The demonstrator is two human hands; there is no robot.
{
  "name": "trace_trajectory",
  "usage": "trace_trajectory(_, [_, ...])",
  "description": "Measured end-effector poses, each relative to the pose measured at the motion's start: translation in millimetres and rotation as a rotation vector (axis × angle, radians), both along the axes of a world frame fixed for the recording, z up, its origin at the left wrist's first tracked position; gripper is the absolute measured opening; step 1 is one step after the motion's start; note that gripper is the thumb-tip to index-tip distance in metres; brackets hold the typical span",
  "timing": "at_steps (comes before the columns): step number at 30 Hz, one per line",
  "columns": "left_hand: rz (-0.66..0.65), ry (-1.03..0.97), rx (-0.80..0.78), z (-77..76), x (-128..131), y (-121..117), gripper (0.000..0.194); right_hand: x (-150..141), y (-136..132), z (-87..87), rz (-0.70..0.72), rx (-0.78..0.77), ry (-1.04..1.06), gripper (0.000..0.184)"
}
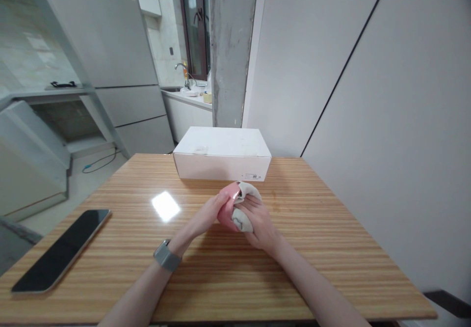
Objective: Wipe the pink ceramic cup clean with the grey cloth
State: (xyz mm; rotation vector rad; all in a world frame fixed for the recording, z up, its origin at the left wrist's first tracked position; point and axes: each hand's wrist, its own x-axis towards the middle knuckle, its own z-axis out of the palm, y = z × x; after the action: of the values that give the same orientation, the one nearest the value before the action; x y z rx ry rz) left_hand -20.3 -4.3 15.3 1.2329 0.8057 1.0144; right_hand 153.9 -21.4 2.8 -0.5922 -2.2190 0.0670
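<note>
Cloth (242, 220), pale and bunched, sits against a glossy pink item (228, 212), its shape partly covered, perhaps a cup or bowl. Both are between the hands near the middle of the table (331, 248), just in front of a white box (221, 143); whether the pink item touches the tabletop cannot be told. The left hand (212, 210) is partly closed, holding the pink item from its side; the right hand (259, 223) is curled over the cloth, gripping it, though some fingertips are hidden.

To work the cloth over the pink item well, the left hand should probably hold firm enough to resist turning, while the right presses evenly with the cloth bunched between fingers and surface. Such a smooth surface could slip, so low, steady pressure seems safest, with elbows clear of the phone (62, 251) at the left.
</note>
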Motion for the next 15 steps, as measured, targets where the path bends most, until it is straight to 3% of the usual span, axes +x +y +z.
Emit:
trace_trajectory(6, [-0.133, -0.093, -0.112, 0.1, 4.5, -5.6, 0.047, -0.8, -4.0, 0.5, -0.103, -0.062, 0.198, 0.031])
trace_trajectory(11, [-0.121, -0.316, -0.244, 2.3, 4.6, -3.5, 0.048, 1.7, -4.4, 1.4, -0.031, 0.174, -0.042, 0.037])
trace_trajectory(15, [-0.112, -0.256, -0.310, 2.0, -1.5, -1.7, 0.044, -5.1, -7.3, -2.6, 0.068, 0.358, -0.179, 0.034])
